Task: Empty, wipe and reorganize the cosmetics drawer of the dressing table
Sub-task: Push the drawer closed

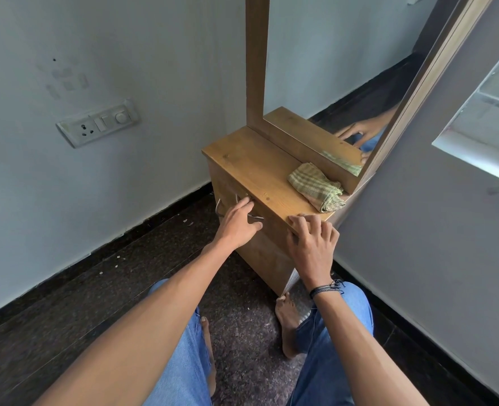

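Note:
A low wooden dressing table [251, 159] stands in the room's corner with a tall mirror [353, 68] on its back. Its drawer front [229, 190] sits closed under the top and carries a metal bar handle [219, 210]. My left hand [238, 225] lies over that handle, with the fingers hooked around the bar. My right hand [312, 244] rests on the front right corner of the table top, fingers curled over the edge. A folded green checked cloth [317, 187] lies on the top at the right, beside the mirror. The drawer's contents are hidden.
White walls close in at left and right, with a switch and socket plate [98, 123] on the left wall. The dark speckled floor [90, 291] has small white crumbs by the skirting. My knees in blue jeans and my bare feet are just before the table.

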Action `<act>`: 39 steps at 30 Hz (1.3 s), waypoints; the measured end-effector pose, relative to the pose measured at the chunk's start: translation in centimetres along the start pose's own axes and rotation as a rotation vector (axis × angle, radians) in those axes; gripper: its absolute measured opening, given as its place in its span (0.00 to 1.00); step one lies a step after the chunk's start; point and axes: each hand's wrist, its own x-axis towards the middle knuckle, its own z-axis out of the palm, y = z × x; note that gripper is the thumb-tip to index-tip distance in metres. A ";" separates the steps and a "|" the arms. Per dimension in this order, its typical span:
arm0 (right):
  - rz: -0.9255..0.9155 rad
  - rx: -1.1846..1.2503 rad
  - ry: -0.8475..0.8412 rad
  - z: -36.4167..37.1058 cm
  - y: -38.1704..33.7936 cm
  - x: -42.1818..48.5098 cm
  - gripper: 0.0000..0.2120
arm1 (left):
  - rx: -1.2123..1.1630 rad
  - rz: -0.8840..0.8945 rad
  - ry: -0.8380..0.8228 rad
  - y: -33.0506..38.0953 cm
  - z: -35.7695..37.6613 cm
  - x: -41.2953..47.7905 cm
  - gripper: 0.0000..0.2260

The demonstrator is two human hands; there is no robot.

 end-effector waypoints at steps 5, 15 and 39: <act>-0.010 0.033 0.015 -0.1 0.0 0.0 0.14 | -0.003 -0.005 0.002 0.0 0.1 0.0 0.31; -0.006 0.076 0.025 -0.2 -0.4 0.0 0.17 | -0.012 -0.016 0.017 0.3 0.2 0.0 0.32; 0.052 0.089 0.005 -0.9 -1.4 0.2 0.17 | 0.010 -0.005 -0.018 0.5 -0.3 -0.1 0.32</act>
